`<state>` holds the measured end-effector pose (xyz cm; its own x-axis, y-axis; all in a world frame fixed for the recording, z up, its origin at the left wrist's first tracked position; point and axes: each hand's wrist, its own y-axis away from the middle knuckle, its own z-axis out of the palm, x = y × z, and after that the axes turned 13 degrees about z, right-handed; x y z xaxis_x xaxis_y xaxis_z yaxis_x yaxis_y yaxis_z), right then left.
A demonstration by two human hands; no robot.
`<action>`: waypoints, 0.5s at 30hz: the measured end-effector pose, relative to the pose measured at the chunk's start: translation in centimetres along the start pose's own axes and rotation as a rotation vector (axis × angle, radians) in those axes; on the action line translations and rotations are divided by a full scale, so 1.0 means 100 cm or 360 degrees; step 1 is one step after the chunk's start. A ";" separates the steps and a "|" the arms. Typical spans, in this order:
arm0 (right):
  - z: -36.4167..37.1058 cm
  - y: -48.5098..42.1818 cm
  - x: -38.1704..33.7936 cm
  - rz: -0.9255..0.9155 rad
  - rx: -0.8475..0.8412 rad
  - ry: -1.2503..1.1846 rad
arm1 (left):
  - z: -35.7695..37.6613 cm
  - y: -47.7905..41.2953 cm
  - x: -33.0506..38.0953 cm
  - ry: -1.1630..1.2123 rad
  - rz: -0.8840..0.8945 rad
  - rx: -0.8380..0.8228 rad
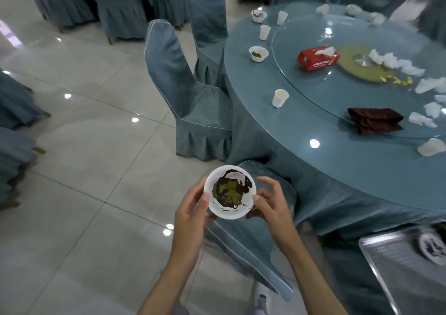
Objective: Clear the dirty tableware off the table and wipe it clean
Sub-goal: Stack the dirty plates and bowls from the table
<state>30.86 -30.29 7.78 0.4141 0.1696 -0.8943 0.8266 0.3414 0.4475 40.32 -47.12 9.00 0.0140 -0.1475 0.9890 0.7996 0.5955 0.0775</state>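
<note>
- Left hand (pixel 190 208): grips the bowl (pixel 225 214) at its 9 o'clock edge, thumb over the rim, fingers curled beneath.
- Right hand (pixel 274 206): thumb pinches the rim at 3 o'clock. The lower fingers appear to support the underside, and the upper fingers are lifted and loosely bent.
- Bowl: small and white, smeared with dark sauce and green residue. It is held about level between both hands, off the surface (pixel 301 131) and above a covered chair (pixel 253 242).
- Step in hand, as judged: carrying one dirty piece off during the clearing stage. Wiping has not begun.
- Next move, as judged: carry the bowl towards 4 o'clock to the metal tray (pixel 391 273), where another soiled dish (pixel 432 246) already lies. Keep the bowl level so the sauce stays in.
- Outstanding on the surface, at 1 to 2 o'clock: a paper cup (pixel 280 98) nearest, a small bowl with greens (pixel 258 53) beyond it, and further cups at the far rim.
- On the glass turntable (pixel 337 92): a red tissue box (pixel 318 57), crumpled tissues (pixel 407 68) and a folded dark cloth (pixel 375 120), presumably for the wiping.
</note>
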 end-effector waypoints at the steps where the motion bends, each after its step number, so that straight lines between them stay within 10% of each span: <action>1: 0.018 -0.002 -0.003 0.0009 -0.0033 0.0033 | -0.017 -0.009 0.003 0.0001 0.0000 -0.0031; 15: 0.165 -0.059 -0.025 0.0028 -0.0169 0.0150 | -0.146 -0.135 0.027 0.0078 -0.0118 -0.0019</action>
<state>31.23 -48.00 7.37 0.3863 0.2610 -0.8847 0.7724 0.4328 0.4649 38.31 -67.07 8.80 -0.0163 -0.2298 0.9731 0.8066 0.5721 0.1486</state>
